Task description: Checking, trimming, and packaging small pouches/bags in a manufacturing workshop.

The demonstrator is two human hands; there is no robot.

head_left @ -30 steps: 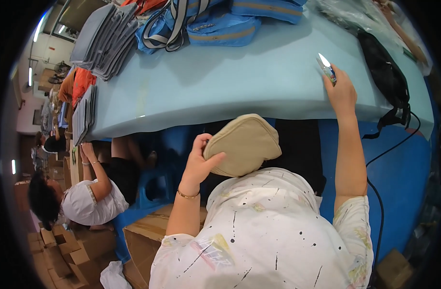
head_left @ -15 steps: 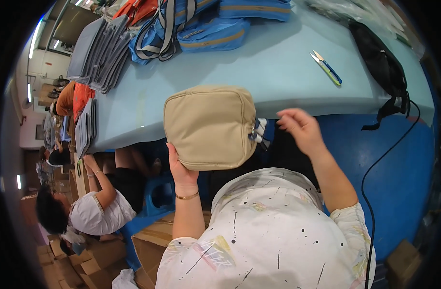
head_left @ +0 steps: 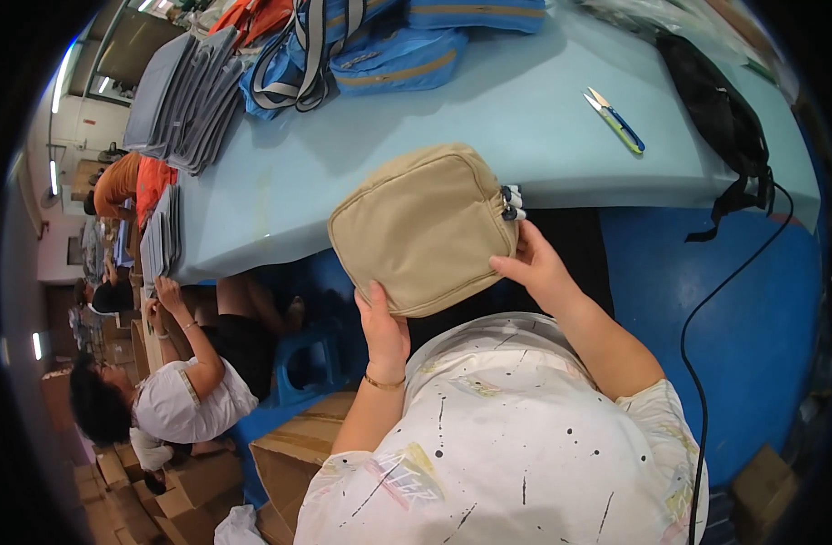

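- Holding a beige fabric pouch (head_left: 423, 227) up in the air over the near edge of the pale blue table (head_left: 488, 136), the person had both hands on it
- The left hand (head_left: 384, 334) gripped the pouch's lower edge, fingers closed round it from beneath with the thumb lying up its face
- The right hand (head_left: 536, 265) pinched the right side just below the zip pulls (head_left: 509, 203), fingers curled behind and thumb in front
- The pouch looked light and soft, padded cloth that would give under pressure and slide little; I judged the seamed edges and corners the firmest places to take hold, the flat face likely to dent
- The zip pulls hung loose at the right corner and could have snagged
- Thread snips (head_left: 615, 118) lay on the table well apart from the pouch, a black waist bag (head_left: 715, 118) further right, its strap drooping over the edge
- Blue bags (head_left: 388, 50) and a stack of grey fabric pieces (head_left: 184, 100) crowded the far side, leaving bare tabletop between them and the near edge
- A seated co-worker (head_left: 175, 391) was off to the left, well clear, with cardboard boxes (head_left: 280, 463) below
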